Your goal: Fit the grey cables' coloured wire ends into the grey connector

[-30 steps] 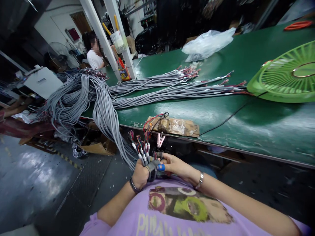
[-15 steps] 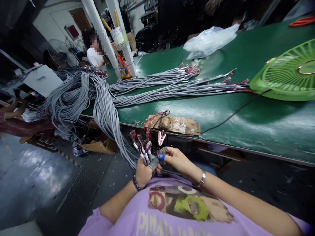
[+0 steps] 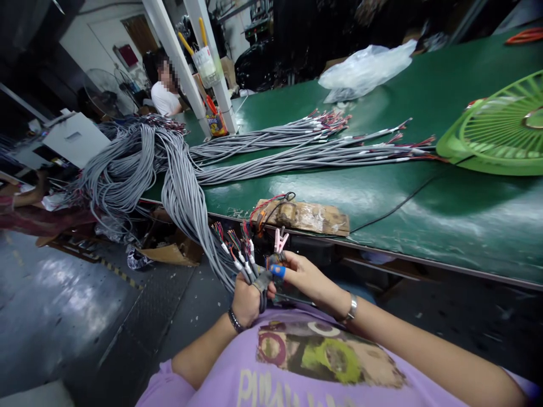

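Note:
My left hand [image 3: 248,298] is closed round a bunch of grey cables [image 3: 251,273] in front of my body. Their ends point up and away, with white sleeves and fanned-out, thin coloured wires [image 3: 233,240]. Close beside it on the right, my right hand [image 3: 303,275] pinches with thumb and forefinger. Blue tape wraps its thumb, and grey coverings are on fingers of both hands. A few coloured wires [image 3: 267,262] show at the right fingertips; the pinch itself is partly hidden. Just beyond this hand, a pink clothespin [image 3: 280,241] stands at the table edge.
A wooden board [image 3: 316,217] with a red and a black wire lies along the green table's [image 3: 399,226] edge. Long grey cable bundles [image 3: 180,181] drape over the table and hang down leftward. A green fan [image 3: 504,130] and a plastic bag [image 3: 367,70] sit on it. Other people are at left.
The wire ends in my left hand have tilted left and down slightly. My right hand keeps its pinch near the left one. The view has shifted a little.

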`<state>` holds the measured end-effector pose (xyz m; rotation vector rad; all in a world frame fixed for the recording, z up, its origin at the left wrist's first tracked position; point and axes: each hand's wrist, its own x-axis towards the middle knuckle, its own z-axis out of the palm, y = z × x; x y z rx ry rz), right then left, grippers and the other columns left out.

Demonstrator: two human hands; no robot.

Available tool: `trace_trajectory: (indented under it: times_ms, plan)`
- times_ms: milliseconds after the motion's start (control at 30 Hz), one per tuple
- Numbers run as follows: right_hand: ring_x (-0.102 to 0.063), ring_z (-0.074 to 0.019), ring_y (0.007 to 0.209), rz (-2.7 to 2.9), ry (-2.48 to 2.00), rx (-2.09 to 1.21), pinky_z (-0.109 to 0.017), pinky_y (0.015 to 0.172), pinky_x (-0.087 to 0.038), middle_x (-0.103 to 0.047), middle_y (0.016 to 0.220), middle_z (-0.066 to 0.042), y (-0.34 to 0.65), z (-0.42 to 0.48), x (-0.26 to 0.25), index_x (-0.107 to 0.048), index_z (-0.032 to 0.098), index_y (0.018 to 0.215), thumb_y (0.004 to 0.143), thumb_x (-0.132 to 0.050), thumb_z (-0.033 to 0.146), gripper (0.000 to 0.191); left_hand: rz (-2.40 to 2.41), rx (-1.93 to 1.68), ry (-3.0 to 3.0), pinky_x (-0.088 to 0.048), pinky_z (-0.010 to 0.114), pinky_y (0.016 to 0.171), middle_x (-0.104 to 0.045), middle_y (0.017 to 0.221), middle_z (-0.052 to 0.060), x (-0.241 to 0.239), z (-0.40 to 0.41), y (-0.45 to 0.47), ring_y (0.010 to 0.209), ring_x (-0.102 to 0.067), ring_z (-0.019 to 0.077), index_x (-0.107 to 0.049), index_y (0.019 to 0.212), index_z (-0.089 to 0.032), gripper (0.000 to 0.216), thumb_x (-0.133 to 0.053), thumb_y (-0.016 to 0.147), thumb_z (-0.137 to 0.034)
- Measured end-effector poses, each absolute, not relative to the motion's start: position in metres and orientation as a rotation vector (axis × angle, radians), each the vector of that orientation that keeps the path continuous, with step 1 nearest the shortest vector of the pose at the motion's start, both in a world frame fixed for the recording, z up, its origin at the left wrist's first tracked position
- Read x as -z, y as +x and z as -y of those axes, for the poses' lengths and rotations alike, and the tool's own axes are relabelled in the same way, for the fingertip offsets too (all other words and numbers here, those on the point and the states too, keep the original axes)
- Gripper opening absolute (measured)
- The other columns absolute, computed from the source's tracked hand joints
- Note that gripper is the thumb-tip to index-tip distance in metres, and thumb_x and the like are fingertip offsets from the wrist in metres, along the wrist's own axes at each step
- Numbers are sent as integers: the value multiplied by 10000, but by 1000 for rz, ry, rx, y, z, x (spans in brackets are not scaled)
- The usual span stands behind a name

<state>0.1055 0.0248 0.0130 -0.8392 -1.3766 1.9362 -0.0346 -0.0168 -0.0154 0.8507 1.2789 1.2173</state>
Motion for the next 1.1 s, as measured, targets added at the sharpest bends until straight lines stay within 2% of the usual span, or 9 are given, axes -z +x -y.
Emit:
trace_trajectory:
  times_ms: [200, 433, 767, 1100]
  plan:
    - [-594, -153, 486, 1323, -853, -1923, -247, 468, -307, -611, 491, 16, 101, -26, -5, -461, 188, 769, 758, -563, 537, 363, -1263, -1176, 917, -426, 213, 430, -574, 457, 13, 21, 17, -35, 395, -494, 92, -588, 528, -131, 327, -650, 727, -382]
    - [-564, -133, 447, 1165, -839, -1884, -255, 471, -334, -584, 467, 37, 102, -21, 2, -471, 194, 745, 780, -571, 496, 320, -1271, -1193, 976, -431, 222, 433, -597, 478, 26, 21, 15, -31, 396, -510, 102, -648, 576, -119, 324, -625, 761, -385]
    - [-593, -150, 470, 1210, -772, -1946, -247, 480, -316, -623, 486, 13, 105, -25, 6, -485, 188, 759, 775, -589, 470, 301, -1287, -1114, 1010, -407, 215, 418, -567, 439, 19, 19, 16, -33, 380, -491, 96, -633, 522, -125, 370, -620, 762, -407]
    - [-550, -131, 435, 1057, -834, -1900, -253, 477, -329, -566, 456, 41, 101, -20, 4, -473, 197, 725, 744, -617, 482, 321, -1341, -1211, 967, -398, 213, 412, -565, 423, 20, 23, 14, -28, 373, -494, 101, -640, 545, -125, 358, -625, 752, -416]
